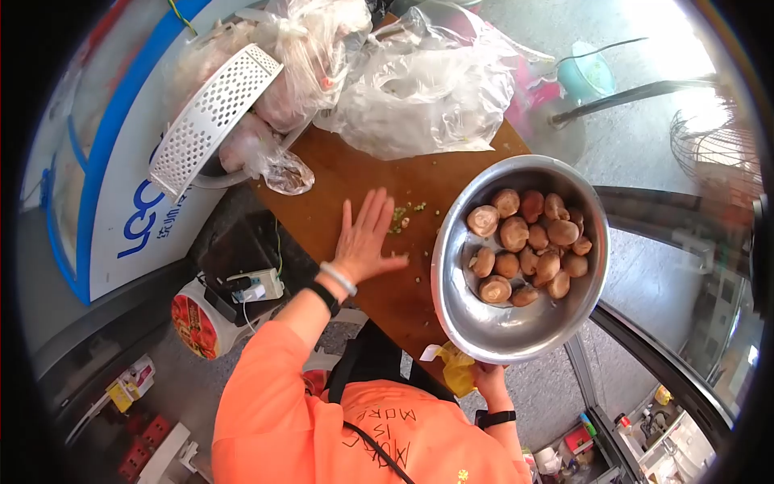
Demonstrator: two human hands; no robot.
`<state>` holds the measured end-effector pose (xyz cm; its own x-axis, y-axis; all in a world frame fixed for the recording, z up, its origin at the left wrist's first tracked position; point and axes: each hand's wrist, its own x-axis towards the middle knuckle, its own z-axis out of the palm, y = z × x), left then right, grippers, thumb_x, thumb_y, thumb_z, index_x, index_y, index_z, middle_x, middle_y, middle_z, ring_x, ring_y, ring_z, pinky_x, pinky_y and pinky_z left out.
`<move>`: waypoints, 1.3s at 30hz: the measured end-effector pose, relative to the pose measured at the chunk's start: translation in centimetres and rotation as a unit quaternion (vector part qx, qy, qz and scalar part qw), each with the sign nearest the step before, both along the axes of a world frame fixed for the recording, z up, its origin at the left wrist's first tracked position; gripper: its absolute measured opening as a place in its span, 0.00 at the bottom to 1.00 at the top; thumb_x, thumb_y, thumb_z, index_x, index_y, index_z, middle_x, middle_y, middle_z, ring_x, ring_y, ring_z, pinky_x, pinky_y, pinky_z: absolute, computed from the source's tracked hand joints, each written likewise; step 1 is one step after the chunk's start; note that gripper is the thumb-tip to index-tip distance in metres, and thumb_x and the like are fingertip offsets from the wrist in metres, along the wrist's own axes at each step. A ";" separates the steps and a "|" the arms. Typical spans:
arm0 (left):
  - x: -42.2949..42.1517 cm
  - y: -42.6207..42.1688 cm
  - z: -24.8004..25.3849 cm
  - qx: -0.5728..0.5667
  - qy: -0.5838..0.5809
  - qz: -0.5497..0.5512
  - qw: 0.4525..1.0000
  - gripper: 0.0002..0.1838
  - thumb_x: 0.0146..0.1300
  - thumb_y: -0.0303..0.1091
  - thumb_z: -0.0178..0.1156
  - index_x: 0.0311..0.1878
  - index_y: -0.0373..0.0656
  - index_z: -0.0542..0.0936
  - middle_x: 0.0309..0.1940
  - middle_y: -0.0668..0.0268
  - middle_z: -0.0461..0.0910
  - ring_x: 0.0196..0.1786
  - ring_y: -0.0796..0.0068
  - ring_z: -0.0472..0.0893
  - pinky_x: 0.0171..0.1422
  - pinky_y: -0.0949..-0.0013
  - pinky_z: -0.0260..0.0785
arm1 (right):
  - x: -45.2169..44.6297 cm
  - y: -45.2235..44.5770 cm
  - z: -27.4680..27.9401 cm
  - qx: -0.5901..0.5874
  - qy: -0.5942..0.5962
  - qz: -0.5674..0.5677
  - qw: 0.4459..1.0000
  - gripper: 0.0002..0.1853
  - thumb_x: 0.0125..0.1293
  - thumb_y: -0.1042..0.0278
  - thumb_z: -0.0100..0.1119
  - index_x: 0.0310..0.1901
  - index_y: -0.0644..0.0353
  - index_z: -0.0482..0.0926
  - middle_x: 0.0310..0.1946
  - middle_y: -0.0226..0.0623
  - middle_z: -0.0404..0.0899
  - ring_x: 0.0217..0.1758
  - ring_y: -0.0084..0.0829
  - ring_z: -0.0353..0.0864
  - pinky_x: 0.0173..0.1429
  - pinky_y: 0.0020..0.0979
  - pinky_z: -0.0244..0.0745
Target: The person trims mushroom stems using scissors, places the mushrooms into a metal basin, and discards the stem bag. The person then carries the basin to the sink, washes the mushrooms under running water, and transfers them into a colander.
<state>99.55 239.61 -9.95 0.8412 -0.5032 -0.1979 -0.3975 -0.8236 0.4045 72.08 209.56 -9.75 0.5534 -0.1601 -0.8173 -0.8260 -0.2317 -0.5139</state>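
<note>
My left hand (367, 240) is spread, palm down, over the brown table (339, 177), close to small green and pale scraps (400, 218). Nothing is held in it. A steel bowl (476, 327) with several brown mushrooms (513, 234) inside stands on the right part of the table. Under the bowl's near rim is my right hand (489, 377), partly hidden by the bowl, beside a crumpled yellow bag (457, 367). Its fingers are mostly out of sight, and what they grip cannot be made out.
Clear plastic bags (419, 89) lie across the table's far side. At the far left, a white perforated basket (214, 121) leans by bagged food (302, 68). A red-labelled tub (196, 323) and a power strip (260, 286) sit left of the table.
</note>
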 end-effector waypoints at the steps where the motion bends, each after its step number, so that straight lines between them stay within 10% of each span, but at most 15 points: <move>1: 1.6 -0.7 -0.3 -0.012 -0.029 0.032 0.999 0.57 0.38 0.60 0.64 0.66 0.38 0.49 0.67 0.53 0.46 0.70 0.56 0.45 0.67 0.40 0.35 | -0.2 -0.2 -0.1 0.003 -0.003 0.013 1.000 0.16 0.55 0.78 0.52 0.47 0.72 0.72 0.41 0.43 0.78 0.44 0.32 0.76 0.49 0.30 0.69; 8: 11.7 -6.3 -1.6 -0.073 -0.005 0.020 0.997 0.45 0.44 0.59 0.60 0.61 0.40 0.60 0.62 0.55 0.59 0.66 0.58 0.56 0.68 0.48 0.42 | 0.2 0.4 1.1 -0.058 0.011 0.039 0.998 0.12 0.54 0.74 0.52 0.40 0.68 0.76 0.31 0.43 0.80 0.36 0.27 0.77 0.42 0.29 0.70; 10: 11.3 -6.3 -2.0 -0.197 0.036 -0.049 0.979 0.37 0.50 0.55 0.56 0.59 0.42 0.65 0.61 0.56 0.62 0.65 0.59 0.58 0.68 0.51 0.45 | -0.1 0.8 1.1 -0.068 -0.061 0.031 0.995 0.09 0.53 0.76 0.50 0.35 0.65 0.77 0.22 0.27 0.74 0.20 0.18 0.69 0.22 0.22 0.62; 11: 9.0 -5.9 -3.3 -0.164 -0.158 -0.170 0.959 0.33 0.52 0.49 0.54 0.59 0.41 0.64 0.61 0.56 0.61 0.66 0.60 0.58 0.67 0.52 0.47 | -0.3 0.7 1.5 -0.070 -0.033 0.069 0.995 0.07 0.53 0.74 0.51 0.31 0.65 0.77 0.19 0.29 0.74 0.19 0.19 0.69 0.22 0.24 0.63; 16: -0.3 -5.5 -2.9 -0.250 -0.040 -0.231 0.940 0.32 0.50 0.43 0.56 0.58 0.40 0.65 0.62 0.54 0.59 0.66 0.59 0.57 0.67 0.50 0.48 | -0.1 0.8 1.3 -0.090 -0.043 0.065 0.993 0.07 0.54 0.70 0.54 0.27 0.66 0.77 0.18 0.30 0.74 0.18 0.20 0.69 0.21 0.25 0.64; 24: -5.5 -0.8 -0.1 -0.105 -0.033 0.078 0.991 0.54 0.40 0.56 0.64 0.67 0.41 0.50 0.67 0.53 0.47 0.71 0.55 0.45 0.69 0.46 0.34 | -0.2 0.4 4.5 -0.094 0.044 0.029 0.994 0.09 0.53 0.68 0.51 0.26 0.67 0.74 0.16 0.40 0.73 0.21 0.27 0.72 0.27 0.31 0.67; 28: -6.3 -4.3 -1.5 -0.123 -0.037 0.057 0.990 0.52 0.41 0.52 0.65 0.66 0.39 0.51 0.66 0.52 0.49 0.70 0.54 0.45 0.69 0.48 0.37 | 0.3 0.9 6.4 -0.032 0.042 -0.032 0.998 0.09 0.55 0.69 0.52 0.25 0.67 0.75 0.16 0.33 0.72 0.17 0.22 0.70 0.22 0.26 0.65; 33: 1.1 -7.0 -1.6 -0.218 -0.128 0.039 0.967 0.24 0.53 0.29 0.52 0.56 0.38 0.64 0.63 0.53 0.57 0.67 0.53 0.55 0.65 0.47 0.51 | 0.8 0.5 7.4 -0.030 0.044 -0.065 0.996 0.07 0.55 0.70 0.53 0.27 0.66 0.76 0.17 0.30 0.72 0.17 0.19 0.69 0.21 0.23 0.64; 39: 12.7 -11.7 -3.8 -0.176 -0.132 -0.069 0.973 0.26 0.60 0.40 0.46 0.61 0.43 0.63 0.64 0.59 0.57 0.68 0.62 0.54 0.68 0.56 0.47 | -0.2 0.8 7.5 -0.023 0.050 -0.071 0.996 0.06 0.57 0.72 0.53 0.29 0.65 0.75 0.20 0.29 0.73 0.19 0.18 0.69 0.22 0.21 0.65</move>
<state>112.21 227.87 -13.73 0.7590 -0.6128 0.2198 -0.6226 -0.5844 0.5205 71.87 210.37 -2.26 0.4383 -0.2699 -0.8574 -0.8988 -0.1301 -0.4185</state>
